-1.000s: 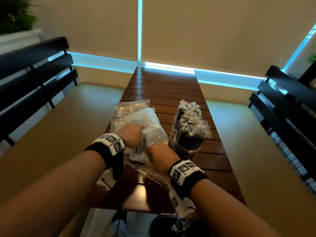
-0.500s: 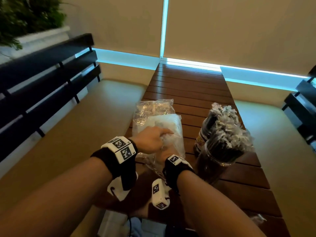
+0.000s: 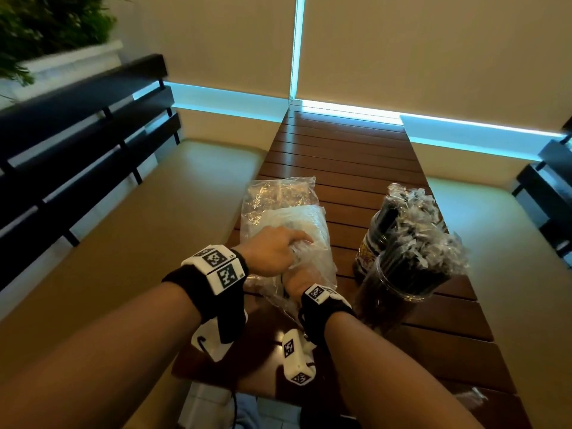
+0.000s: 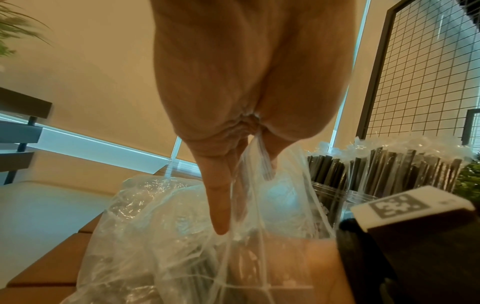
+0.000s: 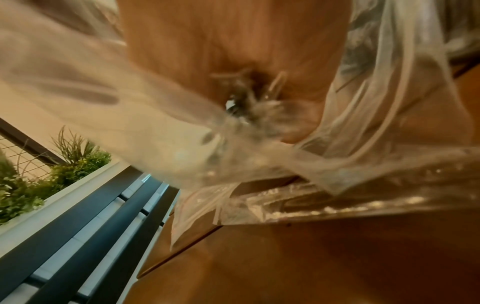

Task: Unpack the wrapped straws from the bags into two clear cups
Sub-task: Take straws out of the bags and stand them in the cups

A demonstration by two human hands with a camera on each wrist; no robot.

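A clear plastic bag (image 3: 312,230) lies on the wooden table (image 3: 340,144), with a second crumpled bag (image 3: 278,193) just behind it. My left hand (image 3: 301,243) pinches the near bag's film (image 4: 259,148) and holds it up. Under it, my right hand (image 3: 294,278) is inside the bag. In the blurred right wrist view it grips a bunch of wrapped straws (image 5: 246,98). To the right stand two clear cups, the near cup (image 3: 399,289) and the far cup (image 3: 377,239). Both are packed with black wrapped straws (image 3: 421,230).
Cushioned benches with black slatted backs flank the table, the left bench (image 3: 123,212) and the right bench (image 3: 501,230). A planter (image 3: 46,32) sits behind the left backrest. A scrap of clear wrapper (image 3: 473,394) lies near the table's front right corner. The far table boards are bare.
My right hand has pushed deeper into the bag, under the left hand. The left hand has shifted right over the bag's top. The head view has swung left.
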